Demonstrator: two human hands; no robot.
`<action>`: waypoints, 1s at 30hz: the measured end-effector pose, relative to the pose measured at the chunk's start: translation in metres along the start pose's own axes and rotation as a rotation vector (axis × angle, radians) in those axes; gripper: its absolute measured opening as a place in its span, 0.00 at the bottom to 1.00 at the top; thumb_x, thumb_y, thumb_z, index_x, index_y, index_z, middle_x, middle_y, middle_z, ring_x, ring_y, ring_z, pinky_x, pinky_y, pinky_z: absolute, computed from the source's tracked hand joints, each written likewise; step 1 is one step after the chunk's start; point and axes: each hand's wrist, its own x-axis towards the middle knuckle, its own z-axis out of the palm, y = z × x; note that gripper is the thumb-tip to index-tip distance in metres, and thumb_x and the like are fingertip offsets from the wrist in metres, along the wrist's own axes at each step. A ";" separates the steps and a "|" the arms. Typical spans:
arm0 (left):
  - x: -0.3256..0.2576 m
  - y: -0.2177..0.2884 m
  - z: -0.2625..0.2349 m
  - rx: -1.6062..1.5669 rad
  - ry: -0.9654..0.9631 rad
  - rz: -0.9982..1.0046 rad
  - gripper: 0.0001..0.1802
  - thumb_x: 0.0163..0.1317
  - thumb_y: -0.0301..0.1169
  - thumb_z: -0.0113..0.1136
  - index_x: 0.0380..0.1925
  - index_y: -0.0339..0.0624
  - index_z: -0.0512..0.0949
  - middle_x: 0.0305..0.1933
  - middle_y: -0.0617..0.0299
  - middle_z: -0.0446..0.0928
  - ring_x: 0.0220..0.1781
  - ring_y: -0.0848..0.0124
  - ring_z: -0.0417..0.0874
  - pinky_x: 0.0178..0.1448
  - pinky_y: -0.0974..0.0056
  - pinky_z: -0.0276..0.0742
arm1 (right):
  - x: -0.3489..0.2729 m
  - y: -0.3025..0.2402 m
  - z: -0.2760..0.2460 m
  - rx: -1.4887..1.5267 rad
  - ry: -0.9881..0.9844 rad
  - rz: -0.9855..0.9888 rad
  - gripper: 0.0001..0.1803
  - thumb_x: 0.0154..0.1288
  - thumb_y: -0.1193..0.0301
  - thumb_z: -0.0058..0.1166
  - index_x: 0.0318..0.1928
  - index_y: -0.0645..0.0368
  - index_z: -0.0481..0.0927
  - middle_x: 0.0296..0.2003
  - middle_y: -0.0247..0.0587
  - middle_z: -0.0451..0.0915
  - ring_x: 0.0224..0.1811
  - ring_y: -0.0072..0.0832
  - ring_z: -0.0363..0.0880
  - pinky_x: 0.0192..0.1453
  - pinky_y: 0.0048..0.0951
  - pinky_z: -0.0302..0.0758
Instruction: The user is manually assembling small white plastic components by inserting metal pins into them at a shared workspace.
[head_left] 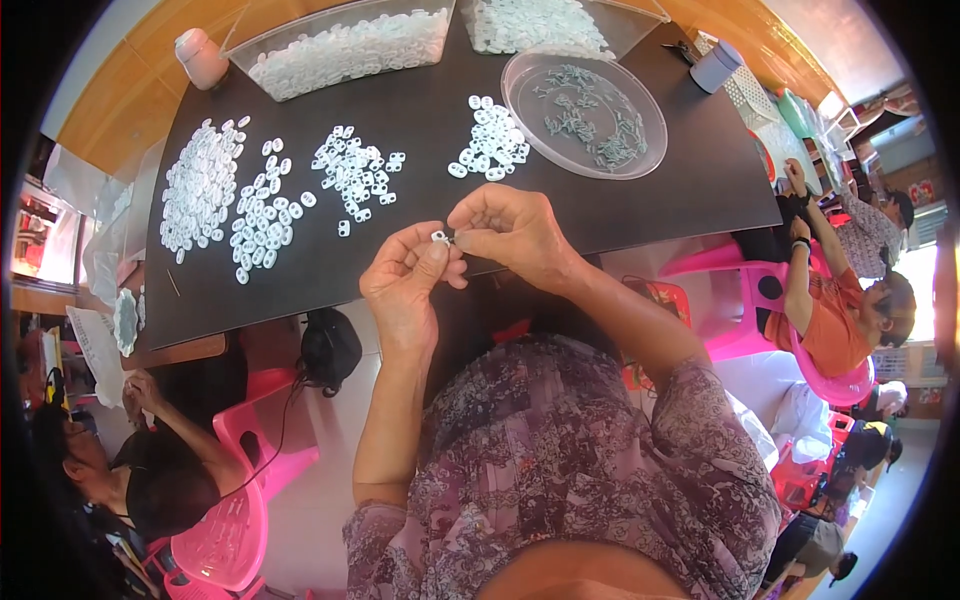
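Note:
My left hand (pixel 405 275) and my right hand (pixel 510 232) meet over the near edge of a black table (pixel 420 120), both pinching one small white plastic ring piece (pixel 440 237) between fingertips. Beyond them lie several loose heaps of the same white rings: a long heap (pixel 200 185) at far left, another (pixel 262 215) beside it, one (pixel 355 170) in the middle, one (pixel 488 145) near a round clear dish (pixel 585 112) holding small grey-green parts.
Two clear bins (pixel 340 45) of white pieces stand at the table's far edge, with a pink-white bottle (pixel 200 58) at left and a grey cup (pixel 717 66) at right. Other people sit on pink chairs at lower left (pixel 150 470) and right (pixel 840 310).

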 end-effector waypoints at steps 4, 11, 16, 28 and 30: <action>-0.001 0.000 -0.001 0.037 0.000 0.017 0.08 0.58 0.21 0.57 0.37 0.28 0.76 0.29 0.55 0.78 0.26 0.72 0.79 0.28 0.71 0.77 | 0.000 -0.003 0.002 0.017 -0.006 0.016 0.08 0.59 0.80 0.54 0.40 0.68 0.74 0.33 0.38 0.78 0.35 0.19 0.78 0.41 0.21 0.75; -0.005 0.002 -0.003 0.097 -0.003 0.032 0.07 0.59 0.20 0.56 0.38 0.28 0.77 0.31 0.56 0.78 0.26 0.75 0.78 0.28 0.73 0.75 | 0.000 -0.005 0.008 -0.013 0.009 0.008 0.08 0.57 0.79 0.55 0.38 0.68 0.75 0.29 0.36 0.77 0.31 0.16 0.76 0.36 0.19 0.74; -0.006 -0.001 -0.003 0.123 0.024 0.091 0.07 0.59 0.21 0.56 0.37 0.27 0.77 0.28 0.57 0.78 0.24 0.73 0.78 0.26 0.72 0.75 | -0.002 -0.011 0.010 -0.067 0.021 0.026 0.07 0.55 0.79 0.55 0.36 0.68 0.75 0.25 0.33 0.76 0.28 0.14 0.74 0.32 0.18 0.73; -0.010 0.000 -0.008 0.143 0.014 0.070 0.08 0.59 0.19 0.56 0.38 0.29 0.76 0.29 0.59 0.78 0.27 0.77 0.77 0.29 0.74 0.74 | -0.003 -0.012 0.013 -0.112 0.035 0.017 0.07 0.55 0.78 0.56 0.35 0.67 0.76 0.25 0.31 0.75 0.27 0.14 0.72 0.31 0.18 0.71; -0.010 -0.001 -0.010 0.149 0.001 0.093 0.07 0.59 0.19 0.55 0.38 0.29 0.76 0.29 0.59 0.78 0.27 0.77 0.77 0.29 0.75 0.73 | -0.003 -0.012 0.013 -0.119 0.030 0.014 0.08 0.54 0.78 0.56 0.35 0.67 0.76 0.24 0.31 0.75 0.27 0.13 0.72 0.31 0.18 0.71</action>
